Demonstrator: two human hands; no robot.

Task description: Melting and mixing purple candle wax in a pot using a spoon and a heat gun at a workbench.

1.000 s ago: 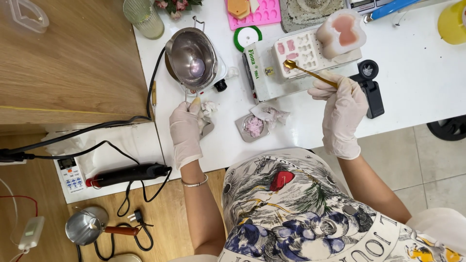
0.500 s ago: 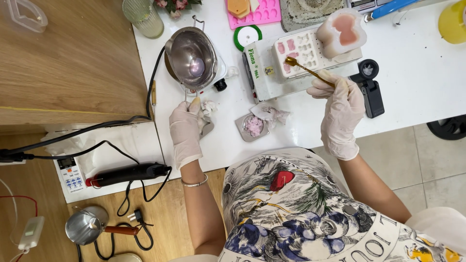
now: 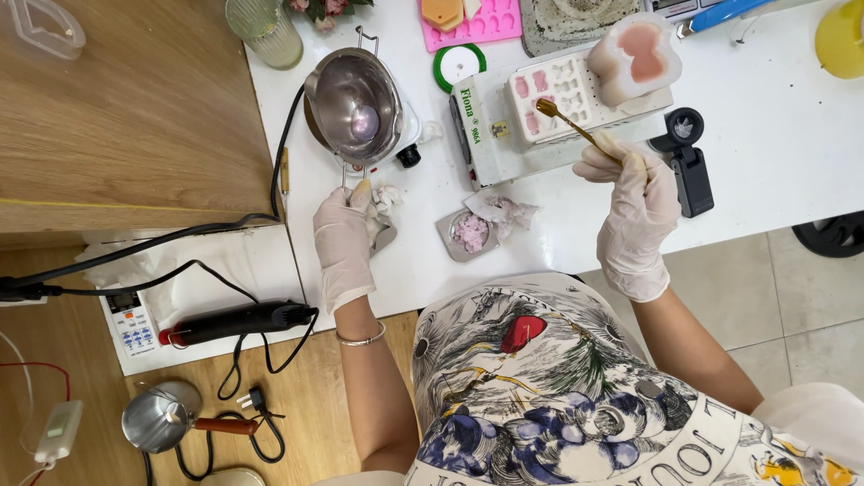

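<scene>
1. Gold spoon, upper centre-right: right hand grip pinched on its handle, bowl over white mould tray.
2. Tray sits on white box w/ green label.
3. Left hand grip closed on pot handle; steel pot upper centre-left.
4. Small dish w/ pink bits on tabletop btwn hands.

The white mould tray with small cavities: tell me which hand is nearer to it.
Right. The right hand sits just below the white mould tray, holding a gold spoon whose bowl reaches over it. The left hand is far off to its left, below the steel pot.
</scene>
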